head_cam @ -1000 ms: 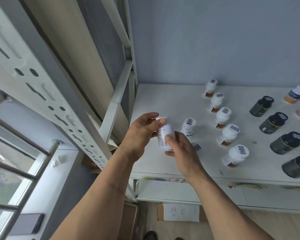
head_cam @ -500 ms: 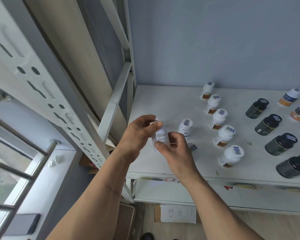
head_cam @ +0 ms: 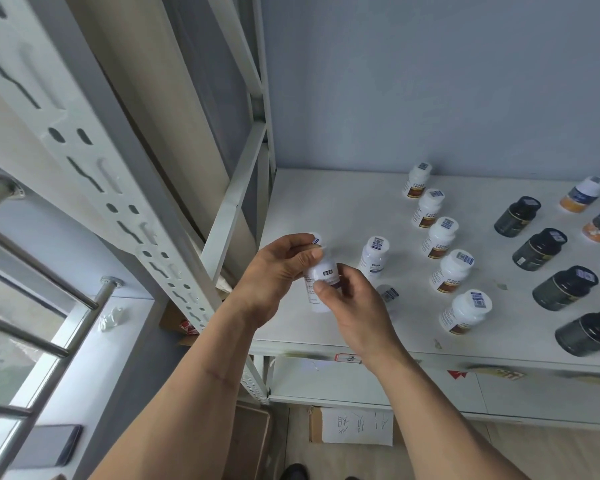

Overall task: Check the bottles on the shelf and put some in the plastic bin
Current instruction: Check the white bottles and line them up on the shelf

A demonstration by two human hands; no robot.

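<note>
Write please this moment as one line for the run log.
phase: checking | held: white bottle | left hand: grips cap end | right hand: pinches body | shelf: other bottles standing

White bottles [head_cam: 451, 275]: seven, one of them held, one half hidden behind a hand. Dark bottles [head_cam: 539, 249]: four. Orange-filled bottles [head_cam: 583, 194]: three, partly cut off.

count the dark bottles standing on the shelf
4, in one diagonal row on the right of the shelf: farthest, second, third, nearest, partly cut by the frame's right edge. More may stand out of view beyond it.
</note>
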